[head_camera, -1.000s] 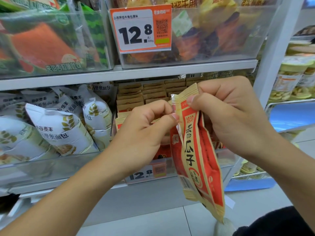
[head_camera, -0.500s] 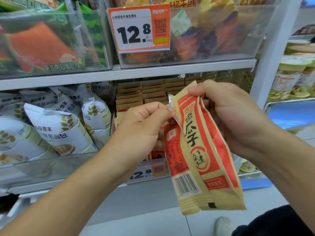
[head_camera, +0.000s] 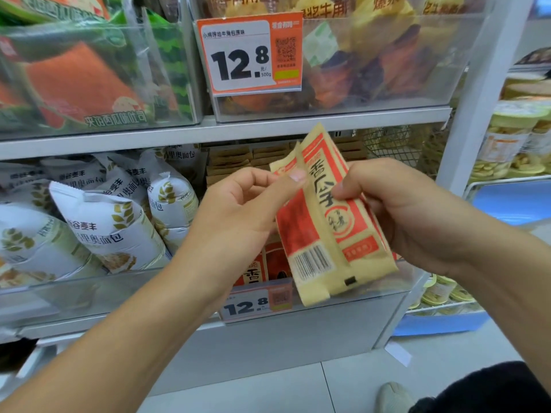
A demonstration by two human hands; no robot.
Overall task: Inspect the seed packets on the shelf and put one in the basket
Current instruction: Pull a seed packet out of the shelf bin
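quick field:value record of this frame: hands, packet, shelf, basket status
left hand: pinches the seed packet's upper left edge
right hand: grips the packet's right side
seed packet: red and tan, tilted, barcode facing the camera, held in front of the shelf
packets on shelf: same kind, in the bin behind
price tag: 12.8, on that bin's front
white bags: bin to the left
basket: not in view
task stage: inspecting; nothing placed yet

Two bare hands hold a tan-and-red seed packet [head_camera: 331, 222] at centre frame before a shop shelf [head_camera: 268, 131]; the left hand [head_camera: 238, 213] pinches its upper left edge, the right hand [head_camera: 402, 210] grips its right side. An orange price tag [head_camera: 250, 55] reading 12.8 hangs above.
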